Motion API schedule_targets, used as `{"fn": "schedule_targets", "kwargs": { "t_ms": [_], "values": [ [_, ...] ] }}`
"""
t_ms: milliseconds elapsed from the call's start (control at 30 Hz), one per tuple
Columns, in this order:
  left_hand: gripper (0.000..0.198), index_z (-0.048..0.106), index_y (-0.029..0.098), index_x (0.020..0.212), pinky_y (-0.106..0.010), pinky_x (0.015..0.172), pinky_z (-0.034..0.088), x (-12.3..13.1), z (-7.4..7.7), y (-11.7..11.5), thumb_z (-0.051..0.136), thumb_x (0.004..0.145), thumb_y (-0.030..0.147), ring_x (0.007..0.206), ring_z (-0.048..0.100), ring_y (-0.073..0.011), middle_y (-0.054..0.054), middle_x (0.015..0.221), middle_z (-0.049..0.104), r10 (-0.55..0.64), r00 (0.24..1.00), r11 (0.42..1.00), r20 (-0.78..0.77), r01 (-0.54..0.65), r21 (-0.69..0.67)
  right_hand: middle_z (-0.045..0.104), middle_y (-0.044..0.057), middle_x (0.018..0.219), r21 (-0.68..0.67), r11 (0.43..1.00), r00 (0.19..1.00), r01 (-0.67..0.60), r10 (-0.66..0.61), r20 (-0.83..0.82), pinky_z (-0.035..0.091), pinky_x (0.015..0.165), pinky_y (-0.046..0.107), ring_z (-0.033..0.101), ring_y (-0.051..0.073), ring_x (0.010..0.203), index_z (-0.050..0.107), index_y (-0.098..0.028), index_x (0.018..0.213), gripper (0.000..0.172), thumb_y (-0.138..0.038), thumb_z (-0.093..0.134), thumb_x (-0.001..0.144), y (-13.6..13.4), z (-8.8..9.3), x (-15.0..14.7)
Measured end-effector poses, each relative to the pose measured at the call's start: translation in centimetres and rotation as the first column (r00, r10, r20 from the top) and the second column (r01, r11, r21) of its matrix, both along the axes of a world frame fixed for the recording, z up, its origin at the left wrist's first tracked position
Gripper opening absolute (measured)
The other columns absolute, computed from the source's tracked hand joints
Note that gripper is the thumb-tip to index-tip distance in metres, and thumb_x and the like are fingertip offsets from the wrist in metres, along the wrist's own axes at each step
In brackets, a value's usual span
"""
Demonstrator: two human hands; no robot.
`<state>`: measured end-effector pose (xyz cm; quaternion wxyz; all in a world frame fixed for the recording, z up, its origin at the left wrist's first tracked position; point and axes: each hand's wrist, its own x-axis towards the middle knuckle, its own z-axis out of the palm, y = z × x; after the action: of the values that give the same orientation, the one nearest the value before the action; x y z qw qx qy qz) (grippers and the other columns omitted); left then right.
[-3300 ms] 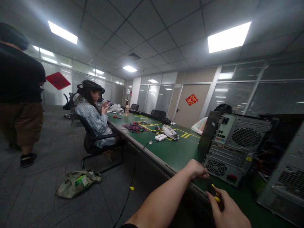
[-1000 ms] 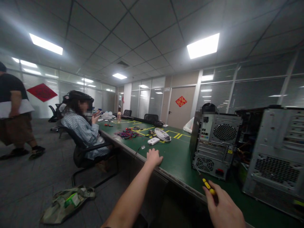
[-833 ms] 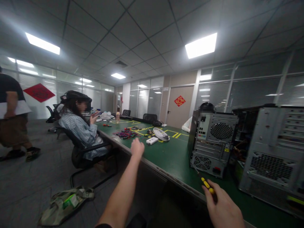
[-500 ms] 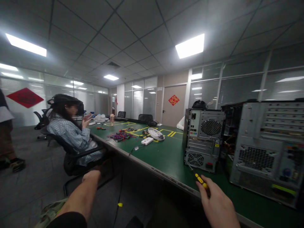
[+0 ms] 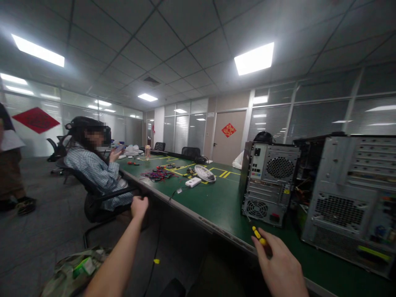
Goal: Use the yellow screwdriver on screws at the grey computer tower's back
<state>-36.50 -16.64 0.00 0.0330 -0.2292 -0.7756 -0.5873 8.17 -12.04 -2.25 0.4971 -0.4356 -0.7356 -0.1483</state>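
My right hand [image 5: 281, 264] grips a screwdriver with a yellow and black handle [image 5: 257, 233]. Its thin shaft points toward the lower back of a computer tower [image 5: 269, 181], and I cannot tell whether the tip touches it. That tower stands upright on the green table, its rear fan grilles and ports facing me. My left hand [image 5: 140, 207] is raised off the table's near edge, fingers curled closed; anything inside them is hidden.
A second, opened computer case [image 5: 340, 222] stands at the right on the green table [image 5: 213, 206]. Tangled wires [image 5: 159, 174], a white power strip [image 5: 193, 182] and a white oval object [image 5: 204, 173] lie farther along. A seated person [image 5: 93, 165] is at the left; a bag [image 5: 58, 268] lies below.
My left hand has moved up and to the right, toward the table edge, uncovering the bag. The right hand keeps the screwdriver near the tower. The view has shifted slightly.
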Motion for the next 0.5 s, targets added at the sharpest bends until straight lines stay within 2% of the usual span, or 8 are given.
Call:
{"fn": "schedule_targets", "kwargs": {
  "t_ms": [33, 100, 167, 233, 300, 367, 400, 500],
  "values": [
    [0.006, 0.057, 0.019, 0.083, -0.031, 0.073, 0.048, 1.0, 0.7, 1.4, 0.062, 0.086, 0.018, 0.08, 0.067, -0.0256, -0.005, 0.069, 0.064, -0.012, 1.0, 1.0, 0.007, 0.011, 0.008, 0.073, 0.014, 0.106, -0.001, 1.0, 1.0, -0.002, 0.002, -0.001, 0.058, 0.077, 0.038, 0.073, 0.026, 0.087, 0.071, -0.016, 0.111, 0.064, -0.064, 0.031, 0.102, -0.1, -0.1, -0.1],
    [0.008, 0.062, 0.018, 0.094, -0.026, 0.076, 0.048, 4.7, 2.0, 4.3, 0.064, 0.088, 0.022, 0.082, 0.068, -0.0198, -0.004, 0.081, 0.069, -0.149, 0.987, 0.987, -0.053, 0.152, 0.051, 0.071, 0.013, 0.105, -0.001, 1.0, 1.0, -0.002, 0.002, -0.001, 0.057, 0.074, 0.037, 0.072, 0.025, 0.084, 0.071, -0.016, 0.109, 0.064, -0.065, 0.031, 0.102, -0.4, -0.1, -0.3],
    [0.009, 0.065, 0.018, 0.095, -0.023, 0.073, 0.049, 10.0, 3.0, 6.7, 0.064, 0.089, 0.025, 0.077, 0.067, -0.0153, -0.003, 0.081, 0.071, -0.394, 0.91, 0.912, -0.132, 0.404, 0.065, 0.07, 0.012, 0.104, 0.004, 1.0, 1.0, -0.009, 0.009, 0.005, 0.057, 0.073, 0.036, 0.072, 0.024, 0.083, 0.07, -0.017, 0.108, 0.064, -0.066, 0.031, 0.102, -0.6, -0.1, -0.4],
    [0.011, 0.068, 0.017, 0.094, -0.022, 0.071, 0.051, 16.0, 3.4, 8.3, 0.066, 0.087, 0.025, 0.071, 0.066, -0.0132, -0.003, 0.079, 0.071, -0.667, 0.734, 0.737, -0.128, 0.675, 0.026, 0.07, 0.012, 0.104, 0.01, 1.0, 1.0, -0.025, 0.025, 0.013, 0.056, 0.074, 0.036, 0.071, 0.024, 0.085, 0.069, -0.017, 0.11, 0.063, -0.066, 0.03, 0.102, -0.6, -0.1, -0.4],
    [0.015, 0.068, 0.015, 0.101, -0.023, 0.066, 0.053, 21.6, 3.3, 9.4, 0.065, 0.088, 0.024, 0.061, 0.065, -0.012, -0.002, 0.072, 0.07, -0.87, 0.487, 0.49, 0.082, 0.871, 0.027, 0.07, 0.011, 0.104, 0.021, 0.999, 0.999, -0.036, 0.035, 0.025, 0.056, 0.076, 0.036, 0.071, 0.024, 0.086, 0.068, -0.018, 0.112, 0.062, -0.066, 0.03, 0.102, -0.6, -0.1, -0.3],
    [0.017, 0.068, 0.012, 0.103, -0.027, 0.064, 0.056, 26.0, 2.9, 10.5, 0.062, 0.09, 0.021, 0.057, 0.066, -0.0138, -0.001, 0.065, 0.067, -0.912, 0.204, 0.254, 0.355, 0.962, 0.098, 0.069, 0.011, 0.104, 0.044, 0.998, 0.999, -0.037, 0.036, 0.035, 0.056, 0.077, 0.037, 0.07, 0.024, 0.087, 0.068, -0.018, 0.111, 0.061, -0.066, 0.031, 0.102, -0.5, -0.2, -0.3],
    [0.015, 0.069, 0.011, 0.1, -0.027, 0.064, 0.057, 27.6, 2.7, 11.1, 0.06, 0.091, 0.019, 0.056, 0.066, -0.0141, -0.002, 0.064, 0.067, -0.896, 0.102, 0.174, 0.432, 0.976, 0.131, 0.069, 0.011, 0.104, 0.056, 0.998, 0.999, -0.036, 0.034, 0.041, 0.055, 0.077, 0.037, 0.07, 0.024, 0.087, 0.068, -0.018, 0.11, 0.061, -0.065, 0.031, 0.102, -0.5, -0.2, -0.2],
    [0.013, 0.069, 0.011, 0.091, -0.024, 0.059, 0.055, 30.2, 2.2, 12.8, 0.056, 0.09, 0.008, 0.048, 0.06, -0.0113, 0.001, 0.057, 0.062, -0.873, 0.065, 0.167, 0.484, 0.971, 0.171, 0.07, 0.011, 0.104, 0.084, 0.996, 0.999, -0.019, 0.015, 0.048, 0.055, 0.077, 0.036, 0.07, 0.025, 0.088, 0.069, -0.018, 0.108, 0.059, -0.063, 0.031, 0.103, -0.6, -0.1, -0.1]
  ]
}}
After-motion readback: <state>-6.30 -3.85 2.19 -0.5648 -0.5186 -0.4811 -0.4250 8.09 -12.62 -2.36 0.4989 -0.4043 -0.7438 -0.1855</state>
